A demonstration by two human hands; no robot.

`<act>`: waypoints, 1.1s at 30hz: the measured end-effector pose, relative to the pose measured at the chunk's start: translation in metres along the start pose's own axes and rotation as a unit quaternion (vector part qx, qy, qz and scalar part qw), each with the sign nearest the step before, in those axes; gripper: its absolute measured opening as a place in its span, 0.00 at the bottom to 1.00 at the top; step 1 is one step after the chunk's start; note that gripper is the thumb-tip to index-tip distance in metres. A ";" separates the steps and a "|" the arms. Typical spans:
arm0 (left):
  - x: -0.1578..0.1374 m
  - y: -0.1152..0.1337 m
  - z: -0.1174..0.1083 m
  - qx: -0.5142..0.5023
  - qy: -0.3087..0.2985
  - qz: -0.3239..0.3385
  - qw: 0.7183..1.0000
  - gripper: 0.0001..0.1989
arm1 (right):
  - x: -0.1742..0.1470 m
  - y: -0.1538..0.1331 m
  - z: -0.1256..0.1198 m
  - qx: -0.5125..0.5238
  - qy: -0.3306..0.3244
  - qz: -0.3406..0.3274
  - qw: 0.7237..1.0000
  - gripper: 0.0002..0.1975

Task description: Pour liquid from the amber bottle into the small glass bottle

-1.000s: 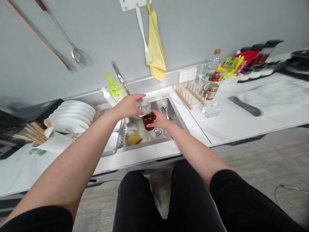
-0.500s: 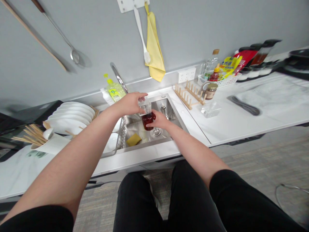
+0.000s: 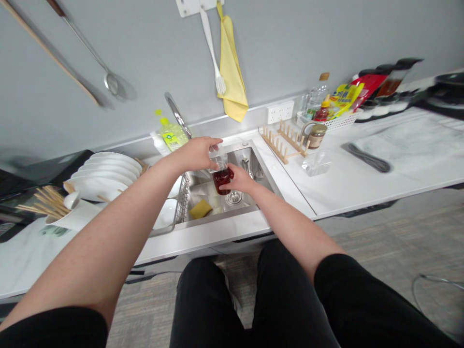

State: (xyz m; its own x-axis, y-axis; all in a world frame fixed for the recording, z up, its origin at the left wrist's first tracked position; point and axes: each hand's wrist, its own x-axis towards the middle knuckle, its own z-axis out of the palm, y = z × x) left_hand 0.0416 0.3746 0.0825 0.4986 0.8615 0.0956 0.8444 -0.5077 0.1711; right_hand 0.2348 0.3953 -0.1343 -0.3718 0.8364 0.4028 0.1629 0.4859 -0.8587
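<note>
While both my hands meet over the sink [image 3: 253,205] | left hand [image 3: 197,153] grips clear glass [image 3: 218,157], tilted above | right hand [image 3: 239,179] holds red-filled glass [image 3: 221,180] upright, directly beneath, rims near.

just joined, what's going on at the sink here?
A person is working over the sink. The left hand holds a clear glass tipped mouth-down over a second glass of dark red liquid, which the right hand grips. Both are above the basin, near the drain. A yellow sponge lies on the sink floor, and white plates stand racked to the left.
</note>
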 end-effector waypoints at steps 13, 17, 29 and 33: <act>0.002 0.005 -0.002 0.003 -0.006 0.000 1.000 0.55 | -0.003 -0.013 -0.004 -0.021 0.006 0.009 1.000 0.36; 0.002 0.002 0.000 -0.010 -0.001 0.005 1.000 0.54 | -0.003 -0.013 -0.004 -0.020 0.008 0.009 1.000 0.37; -0.037 -0.019 0.031 -0.112 0.105 -0.028 0.988 0.53 | 0.000 0.003 0.001 -0.019 -0.009 -0.002 1.000 0.46; -0.058 -0.026 0.055 -0.180 0.151 -0.067 0.970 0.52 | 0.000 0.008 0.002 -0.024 -0.025 -0.008 0.999 0.47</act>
State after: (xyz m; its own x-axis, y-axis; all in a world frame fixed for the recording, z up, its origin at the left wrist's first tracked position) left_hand 0.0009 0.3374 0.0187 0.2623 0.9095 0.3225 0.7481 -0.4028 0.5274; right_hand 0.2340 0.3984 -0.1416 -0.4199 0.8156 0.3982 0.1992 0.5109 -0.8362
